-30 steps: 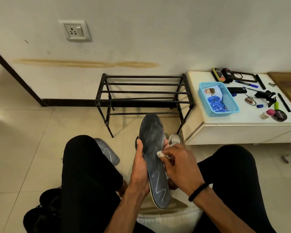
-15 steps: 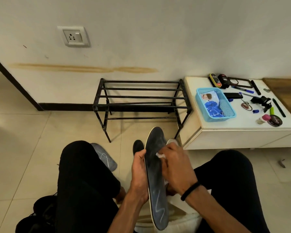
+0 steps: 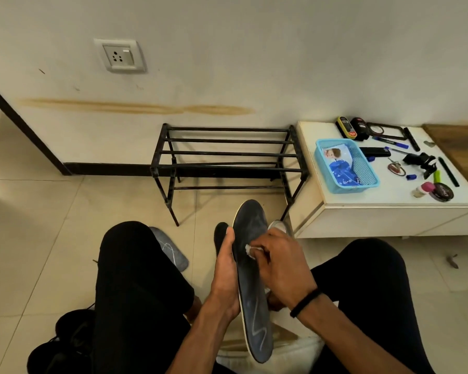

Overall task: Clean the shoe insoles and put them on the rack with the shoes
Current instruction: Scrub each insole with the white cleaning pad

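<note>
- Down at the far left, a pair of black shoes (image 3: pixel 62 344) lies on the beige tiled floor (image 3: pixel 38 238) beside the person's left leg, with open tiles beyond them reaching to the wall.
- Just right of the left knee, a second grey foam insole (image 3: pixel 170 252) lies flat on the floor, partly hidden by the leg, its white squiggle facing up.
- Behind it, the black metal two-tier shoe rack (image 3: pixel 227 160) stands against the wall, its bars bare; a strip of floor separates its front legs from the knees.
- At centre, the left hand (image 3: pixel 226 276) grips the left edge of the dark grey insole with a white rim (image 3: pixel 250 279), thumb along the edge and fingers curled behind.
- That insole is held between the knees above the floor, long axis running away from the person: rounded toe end pointing toward the rack, heel end near the body. Its top face looks dusty and pale near the toe, with a white zigzag mark near the heel.
- Next, the right hand (image 3: pixel 278 265), a black band at its wrist, pinches a small white wad of cloth (image 3: pixel 250 249) and presses it on the insole's upper middle.
- Rightward, the low white surface (image 3: pixel 389 201) sits close to the rack's right end, its front corner near the insole's toe.
- On it rest a light blue plastic basket (image 3: pixel 373 182), pens and small tins.
</note>
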Available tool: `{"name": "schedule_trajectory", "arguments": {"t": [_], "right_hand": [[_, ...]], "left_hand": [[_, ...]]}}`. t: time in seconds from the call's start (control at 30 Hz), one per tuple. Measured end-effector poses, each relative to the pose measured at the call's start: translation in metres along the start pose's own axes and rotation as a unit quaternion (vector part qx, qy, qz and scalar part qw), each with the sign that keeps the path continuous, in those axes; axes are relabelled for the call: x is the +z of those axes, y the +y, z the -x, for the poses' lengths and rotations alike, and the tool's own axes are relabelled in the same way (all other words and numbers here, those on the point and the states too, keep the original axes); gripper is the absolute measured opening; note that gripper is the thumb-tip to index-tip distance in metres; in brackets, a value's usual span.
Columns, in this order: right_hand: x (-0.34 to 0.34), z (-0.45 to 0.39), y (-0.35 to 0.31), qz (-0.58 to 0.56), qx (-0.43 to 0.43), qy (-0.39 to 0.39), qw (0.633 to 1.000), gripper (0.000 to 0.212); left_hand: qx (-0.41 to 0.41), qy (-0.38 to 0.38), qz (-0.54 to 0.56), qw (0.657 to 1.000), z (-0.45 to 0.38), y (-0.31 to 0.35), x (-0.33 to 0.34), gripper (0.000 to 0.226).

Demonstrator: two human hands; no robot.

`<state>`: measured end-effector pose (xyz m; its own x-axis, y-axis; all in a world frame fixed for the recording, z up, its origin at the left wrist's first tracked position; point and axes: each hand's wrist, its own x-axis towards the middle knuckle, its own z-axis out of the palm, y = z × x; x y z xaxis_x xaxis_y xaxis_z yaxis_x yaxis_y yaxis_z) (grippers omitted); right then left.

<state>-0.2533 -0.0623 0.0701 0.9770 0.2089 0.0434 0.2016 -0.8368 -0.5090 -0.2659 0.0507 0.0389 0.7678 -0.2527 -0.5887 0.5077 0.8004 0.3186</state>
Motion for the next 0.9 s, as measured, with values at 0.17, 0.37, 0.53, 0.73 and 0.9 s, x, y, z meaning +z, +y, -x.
{"name": "schedule_trajectory", "arguments": {"t": [0.17, 0.37, 0.53, 0.73, 0.9], "right_hand": [[-0.001, -0.030, 0.006, 0.021, 0.071, 0.049, 0.996, 0.011], [0.002, -0.001, -0.020, -0.025, 0.024, -0.036, 0.999, 0.013], [0.005, 0.000, -0.013, 0.009, 0.016, -0.022, 1.000, 0.022], [-0.006, -0.027, -0.016, 0.137, 0.046, 0.010, 0.989, 0.010], [-0.006, -0.058, 0.003, 0.132, 0.073, 0.030, 0.988, 0.010]], "left_hand": [[0.000, 0.003, -0.028, 1.000, -0.001, -0.003, 0.004, 0.056], [0.010, -0.007, -0.003, 1.000, 0.003, 0.000, -0.001, 0.059], [0.003, -0.022, 0.013, 1.000, 0.001, 0.000, -0.003, 0.065], [0.013, -0.009, -0.018, 1.000, -0.003, 0.002, 0.002, 0.064], [0.006, -0.005, -0.023, 1.000, -0.010, 0.002, 0.001, 0.070]]}}
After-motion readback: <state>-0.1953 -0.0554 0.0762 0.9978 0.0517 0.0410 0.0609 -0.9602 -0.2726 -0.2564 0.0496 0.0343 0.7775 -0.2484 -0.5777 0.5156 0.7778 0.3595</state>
